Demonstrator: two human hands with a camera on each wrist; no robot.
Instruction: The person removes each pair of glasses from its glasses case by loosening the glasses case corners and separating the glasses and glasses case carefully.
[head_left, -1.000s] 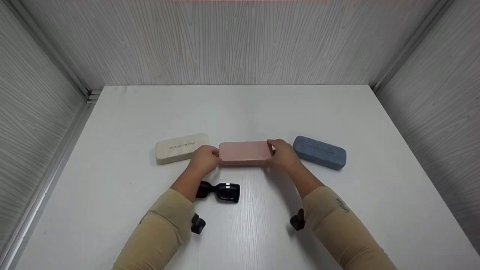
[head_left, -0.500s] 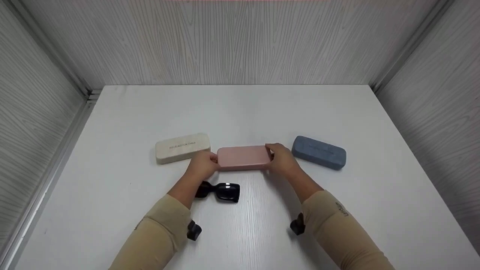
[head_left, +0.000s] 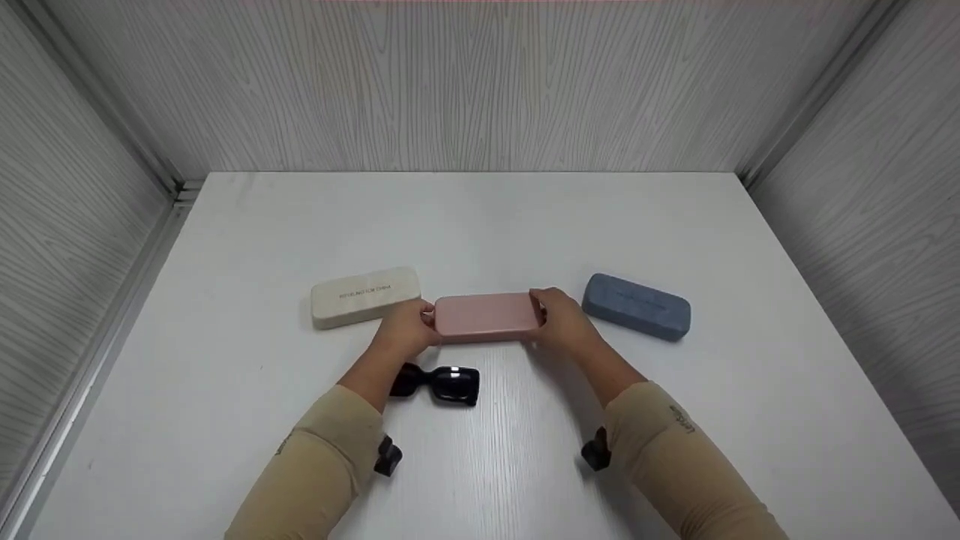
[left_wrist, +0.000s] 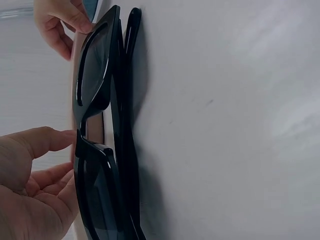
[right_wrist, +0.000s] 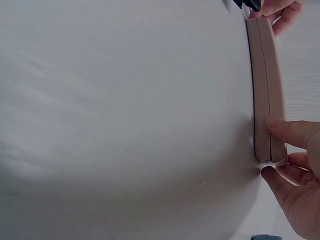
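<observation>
A pink glasses case (head_left: 487, 315), closed, lies crosswise on the table in the head view. My left hand (head_left: 407, 328) grips its left end, while my right hand (head_left: 566, 321) holds the right end. In the right wrist view the right thumb (right_wrist: 282, 129) presses by the lid seam on the front side. Black sunglasses (head_left: 454, 385) lie in front of the case, partly hidden by my left forearm. They cover much of the case in the left wrist view.
A cream glasses case (head_left: 364, 294) with printed letters sits left of the pink one, close behind my left hand. To the right rests a blue glasses case (head_left: 636, 306), slightly angled. Grey wood-grain walls (head_left: 480, 90) stand around the white table (head_left: 480, 225).
Both hands have drawn the pink case slightly toward me, mostly in the first half second. Since then it has stayed nearly still. The sunglasses and the other cases keep their places.
</observation>
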